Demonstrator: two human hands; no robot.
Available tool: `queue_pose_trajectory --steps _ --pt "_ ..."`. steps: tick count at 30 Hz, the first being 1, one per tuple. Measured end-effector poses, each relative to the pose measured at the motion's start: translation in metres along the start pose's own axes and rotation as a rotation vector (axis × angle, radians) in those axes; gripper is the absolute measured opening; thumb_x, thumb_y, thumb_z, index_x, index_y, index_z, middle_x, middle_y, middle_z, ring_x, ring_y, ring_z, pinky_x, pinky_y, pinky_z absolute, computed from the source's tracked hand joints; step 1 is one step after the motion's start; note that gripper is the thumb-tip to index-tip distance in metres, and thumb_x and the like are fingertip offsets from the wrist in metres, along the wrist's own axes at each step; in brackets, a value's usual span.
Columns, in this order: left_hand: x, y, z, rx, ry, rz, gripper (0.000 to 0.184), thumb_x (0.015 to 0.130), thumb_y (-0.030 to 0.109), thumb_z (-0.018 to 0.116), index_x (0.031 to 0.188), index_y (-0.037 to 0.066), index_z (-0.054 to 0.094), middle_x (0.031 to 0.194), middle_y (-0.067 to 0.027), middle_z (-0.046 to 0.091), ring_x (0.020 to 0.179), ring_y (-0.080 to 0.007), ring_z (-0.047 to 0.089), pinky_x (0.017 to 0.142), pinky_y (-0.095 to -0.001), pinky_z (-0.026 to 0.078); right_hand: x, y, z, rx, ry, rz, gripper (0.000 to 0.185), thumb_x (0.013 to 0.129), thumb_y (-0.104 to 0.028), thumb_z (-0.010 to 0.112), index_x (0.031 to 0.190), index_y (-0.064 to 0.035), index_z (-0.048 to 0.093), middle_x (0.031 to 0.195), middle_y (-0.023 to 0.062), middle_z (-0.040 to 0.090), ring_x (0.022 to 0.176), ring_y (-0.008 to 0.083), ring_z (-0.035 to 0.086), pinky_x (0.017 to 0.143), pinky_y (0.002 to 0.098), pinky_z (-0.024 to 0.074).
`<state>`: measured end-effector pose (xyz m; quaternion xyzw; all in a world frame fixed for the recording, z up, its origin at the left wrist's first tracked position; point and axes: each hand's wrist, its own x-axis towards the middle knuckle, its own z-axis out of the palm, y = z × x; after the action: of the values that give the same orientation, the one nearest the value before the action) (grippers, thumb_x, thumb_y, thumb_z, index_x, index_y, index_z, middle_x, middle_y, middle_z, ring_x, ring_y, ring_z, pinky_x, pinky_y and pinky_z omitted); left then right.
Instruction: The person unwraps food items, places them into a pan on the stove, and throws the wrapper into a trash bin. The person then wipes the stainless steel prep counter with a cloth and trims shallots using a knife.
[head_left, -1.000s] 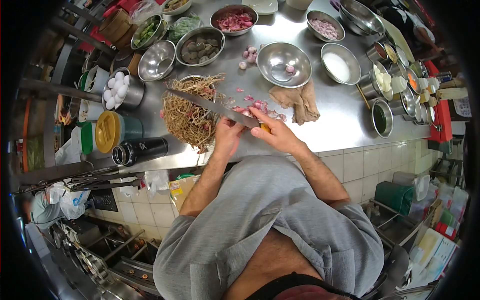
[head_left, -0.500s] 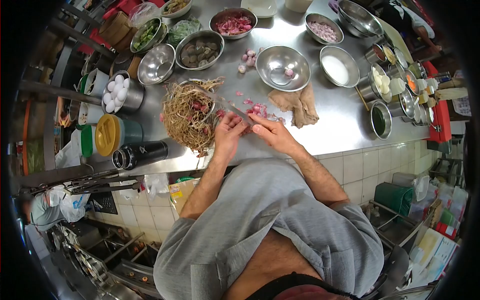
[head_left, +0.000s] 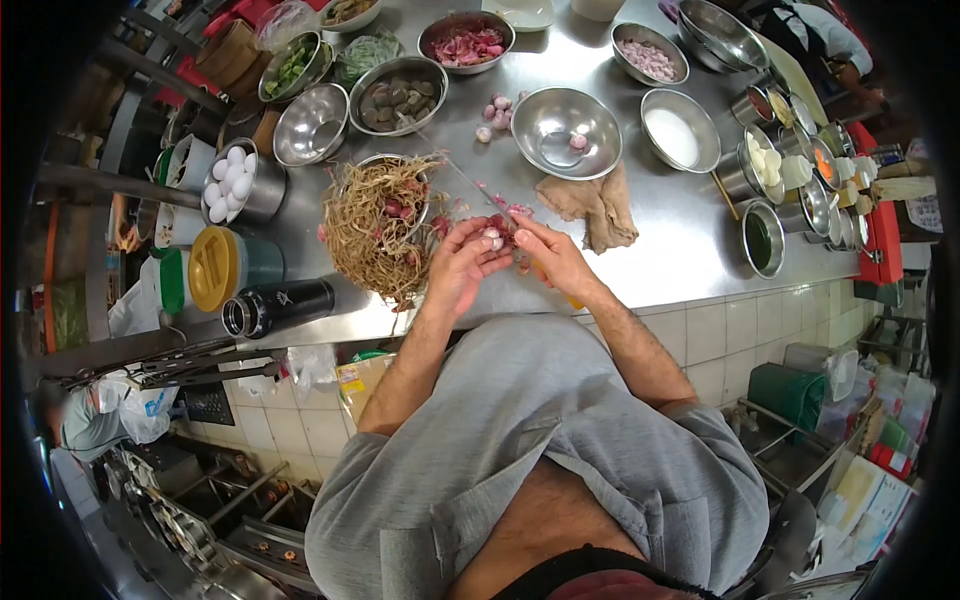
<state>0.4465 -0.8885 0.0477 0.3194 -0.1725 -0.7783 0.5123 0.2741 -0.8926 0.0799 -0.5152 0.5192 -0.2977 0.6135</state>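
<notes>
My left hand (head_left: 459,266) has its fingers closed around a partly peeled shallot (head_left: 493,238), pale with reddish skin on it. In my right hand (head_left: 556,262) is a knife (head_left: 466,178), its thin blade pointing up and to the left, with bits of a yellow-orange handle showing by the palm. The right thumb and fingers come close to the shallot. Loose pink-red skins (head_left: 440,226) lie on the table around both hands. Left of them, a tangle of dry-rooted shallots (head_left: 370,235) covers most of a metal bowl. A steel bowl (head_left: 555,150) beyond the hands contains a peeled shallot (head_left: 578,141).
A brown cloth (head_left: 610,215) lies right of that bowl, and several peeled shallots (head_left: 485,134) left of it. Bowls of skins (head_left: 470,47), chopped shallots (head_left: 645,62) and white contents (head_left: 672,137) stand farther back. Eggs (head_left: 232,180) and a black bottle (head_left: 285,307) are at left.
The knife has swung to point more away from me. My left hand has turned, bringing the shallot into view. My right hand has shifted slightly, exposing some of the handle.
</notes>
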Motion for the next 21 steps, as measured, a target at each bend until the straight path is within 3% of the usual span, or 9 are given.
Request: queue_pose_trajectory --steps 4,10,12,13,16,18,21 --pt "0.004 -0.002 -0.005 0.016 0.049 0.069 0.021 0.081 0.003 0.059 0.101 0.002 0.053 0.094 -0.0098 0.059 0.082 -0.0194 0.059 0.073 -0.0344 0.052 0.003 0.005 -0.004 0.131 0.077 0.034 0.052 0.089 -0.041 0.050 0.129 -0.0082 0.044 0.071 -0.0001 0.055 0.048 0.0061 0.039 0.043 0.0227 0.0339" --pt "0.003 -0.001 -0.007 0.041 0.000 0.102 0.021 0.082 0.003 0.059 0.102 0.001 0.054 0.094 -0.0083 0.059 0.083 -0.0172 0.059 0.075 -0.0315 0.050 0.002 0.002 -0.020 -0.121 0.006 0.224 0.056 0.088 -0.042 0.050 0.128 -0.0034 0.042 0.079 0.0032 0.057 0.055 0.0071 0.046 0.046 0.0225 0.0364" --pt "0.004 -0.002 -0.005 0.044 0.004 0.101 0.021 0.082 0.003 0.059 0.102 0.001 0.055 0.094 -0.0078 0.060 0.084 -0.0167 0.059 0.075 -0.0308 0.049 -0.009 -0.006 -0.012 -0.048 -0.028 0.023 0.058 0.088 -0.043 0.051 0.129 -0.0038 0.040 0.072 0.0026 0.055 0.059 0.0096 0.049 0.049 0.0253 0.0384" --pt "0.004 -0.004 -0.007 0.031 0.006 0.116 0.022 0.082 0.002 0.058 0.104 0.000 0.055 0.095 -0.0078 0.060 0.085 -0.0166 0.059 0.075 -0.0306 0.049 -0.007 -0.003 -0.010 -0.048 -0.028 0.024 0.058 0.088 -0.043 0.051 0.129 -0.0038 0.040 0.072 0.0026 0.055 0.059 0.0096 0.049 0.049 0.0253 0.0384" --pt "0.002 -0.004 -0.002 0.059 0.007 0.130 0.023 0.083 0.002 0.057 0.106 0.000 0.055 0.097 -0.0081 0.061 0.086 -0.0165 0.059 0.075 -0.0302 0.048 -0.003 0.006 -0.006 -0.227 -0.103 -0.313 0.061 0.086 -0.045 0.052 0.131 -0.0069 0.038 0.067 0.0046 0.053 0.064 0.0136 0.052 0.052 0.0293 0.0405" --pt "0.001 -0.004 -0.001 0.102 0.007 0.129 0.024 0.083 0.002 0.057 0.106 -0.001 0.056 0.099 -0.0084 0.061 0.087 -0.0164 0.059 0.075 -0.0301 0.048 -0.004 0.003 -0.005 -0.518 -0.091 -0.363 0.063 0.085 -0.047 0.053 0.133 -0.0108 0.036 0.067 0.0076 0.055 0.061 0.0195 0.055 0.055 0.0341 0.0424" --pt "0.003 -0.005 -0.004 0.130 0.014 0.172 0.024 0.083 0.002 0.056 0.107 -0.001 0.056 0.100 -0.0090 0.061 0.087 -0.0167 0.059 0.076 -0.0305 0.048 -0.009 -0.013 -0.004 -0.684 -0.112 -0.276 0.063 0.084 -0.048 0.053 0.134 -0.0137 0.037 0.063 0.0103 0.055 0.058 0.0228 0.056 0.056 0.0352 0.0431"
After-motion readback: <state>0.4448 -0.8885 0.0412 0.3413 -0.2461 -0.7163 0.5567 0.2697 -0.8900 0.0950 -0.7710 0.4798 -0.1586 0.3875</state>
